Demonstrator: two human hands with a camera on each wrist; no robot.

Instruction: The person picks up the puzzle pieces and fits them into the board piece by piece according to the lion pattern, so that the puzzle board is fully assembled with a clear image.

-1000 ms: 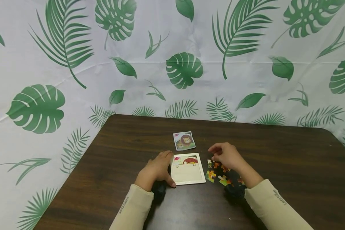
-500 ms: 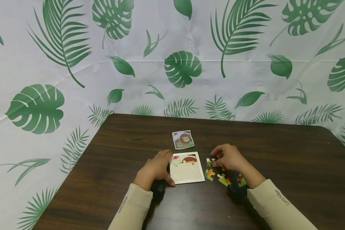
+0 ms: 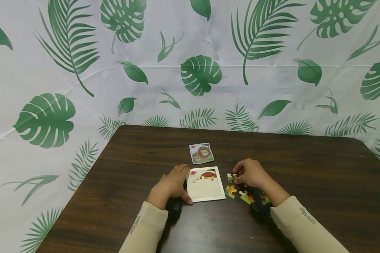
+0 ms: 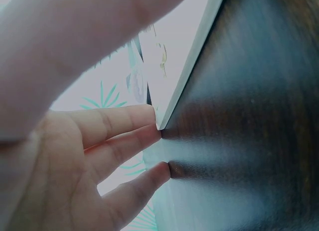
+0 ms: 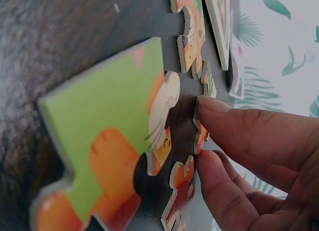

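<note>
My left hand [image 3: 171, 186] holds the left side of a pale wooden puzzle tray [image 3: 221, 191]. Its fingers reach the far left corner and its thumb lies by the near left corner. In the left wrist view, straight fingers [image 4: 124, 119] touch the tray's corner. Fitted pieces [image 3: 207, 175] fill the tray's far strip. To the right of the tray, my right hand [image 3: 253, 173] pinches a small orange jigsaw piece [image 5: 199, 134] between thumb and fingertip, low over the table. Several loose jigsaw pieces [image 3: 247, 196] lie under and around this hand.
A printed lion picture card [image 3: 202, 153] lies just beyond the tray. Everything sits on a dark wooden table [image 3: 139, 151]. Behind it hangs a white cloth [image 3: 164, 77] with green leaves. Under each wrist is a dark object, partly hidden by the sleeve.
My right hand has come down onto the loose pieces and its thumb and fingertip have closed on one. The left hand and tray have stayed together. The view has shifted slightly.
</note>
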